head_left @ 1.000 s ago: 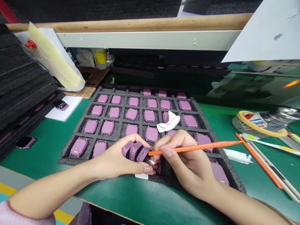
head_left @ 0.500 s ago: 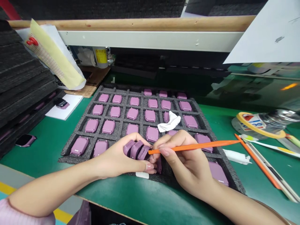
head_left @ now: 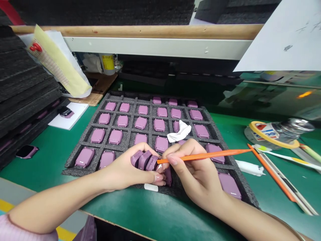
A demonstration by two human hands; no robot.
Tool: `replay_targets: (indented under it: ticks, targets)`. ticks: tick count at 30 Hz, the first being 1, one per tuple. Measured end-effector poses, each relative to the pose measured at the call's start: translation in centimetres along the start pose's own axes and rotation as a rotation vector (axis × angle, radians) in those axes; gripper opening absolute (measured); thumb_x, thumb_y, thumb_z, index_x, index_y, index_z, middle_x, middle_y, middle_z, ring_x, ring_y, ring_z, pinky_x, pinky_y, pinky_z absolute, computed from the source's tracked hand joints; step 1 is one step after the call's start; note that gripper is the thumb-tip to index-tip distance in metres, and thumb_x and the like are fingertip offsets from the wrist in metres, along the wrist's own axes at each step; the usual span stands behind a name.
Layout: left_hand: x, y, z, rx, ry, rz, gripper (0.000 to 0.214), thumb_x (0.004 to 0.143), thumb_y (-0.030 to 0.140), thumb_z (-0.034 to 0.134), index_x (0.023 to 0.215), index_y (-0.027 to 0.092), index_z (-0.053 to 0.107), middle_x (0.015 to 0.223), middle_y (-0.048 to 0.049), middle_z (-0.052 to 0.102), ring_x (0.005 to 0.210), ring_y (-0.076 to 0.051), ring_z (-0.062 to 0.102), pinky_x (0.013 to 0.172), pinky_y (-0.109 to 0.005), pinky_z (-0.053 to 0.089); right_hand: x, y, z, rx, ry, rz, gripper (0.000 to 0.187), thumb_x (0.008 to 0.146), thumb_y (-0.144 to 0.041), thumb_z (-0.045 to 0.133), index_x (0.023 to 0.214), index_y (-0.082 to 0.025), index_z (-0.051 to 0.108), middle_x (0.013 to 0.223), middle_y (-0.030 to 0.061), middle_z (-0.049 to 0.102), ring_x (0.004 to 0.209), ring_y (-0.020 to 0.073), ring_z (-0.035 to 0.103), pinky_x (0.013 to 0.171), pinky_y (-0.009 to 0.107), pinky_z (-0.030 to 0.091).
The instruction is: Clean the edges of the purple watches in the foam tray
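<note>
L hand (head_left: 125, 170) w/ purple watches (head_left: 144, 160), R hand (head_left: 193, 170) w/ orange spudger (head_left: 200, 157)

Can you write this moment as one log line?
left hand: holds purple watch bodies | right hand: orange pry tool against them | below: grey foam tray

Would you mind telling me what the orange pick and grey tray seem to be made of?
The orange pick, held in the right hand, looks like moulded plastic: smooth and faintly glossy. The grey tray looks like matte foam, with a rough, speckled surface and cut pockets. The mauve cases in the left hand look like matte plastic, though rubber is possible.
</note>
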State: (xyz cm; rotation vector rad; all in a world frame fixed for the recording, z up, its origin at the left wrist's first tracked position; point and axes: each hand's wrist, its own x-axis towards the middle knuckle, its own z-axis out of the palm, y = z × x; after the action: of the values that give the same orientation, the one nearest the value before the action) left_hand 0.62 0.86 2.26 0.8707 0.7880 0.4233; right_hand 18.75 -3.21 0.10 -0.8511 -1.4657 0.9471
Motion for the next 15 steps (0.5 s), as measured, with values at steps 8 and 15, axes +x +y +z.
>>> replay_targets:
  ticks: [8,15]
  targets:
    - [-0.1,-0.3,-0.3,0.053,0.0,0.028,0.037,0.07,0.014,0.085,0.094,0.019,0.058,0.085,0.0006,0.073,0.083,-0.016,0.073,0.091,-0.041,0.059,1.2,-0.5,0.2,0.113,0.155,0.113,0.02,0.098,-0.032,0.062,0.084,-0.022,0.051,0.067,-0.0052,0.064,0.053,0.0102,0.067,0.053,0.024,0.059]
    - [-0.3,-0.2,-0.5,0.11,-0.008,0.033,0.038,0.074,0.023,0.086,0.105,0.016,0.067,0.091,-0.0048,0.075,0.091,-0.02,0.075,0.097,-0.041,0.058,2.1,-4.3,-7.8,-0.559,0.289,0.096,0.041,0.099,-0.057,0.048,0.078,-0.022,0.056,0.057,-0.002,0.058,0.052,0.0141,0.061,0.056,0.028,0.049]
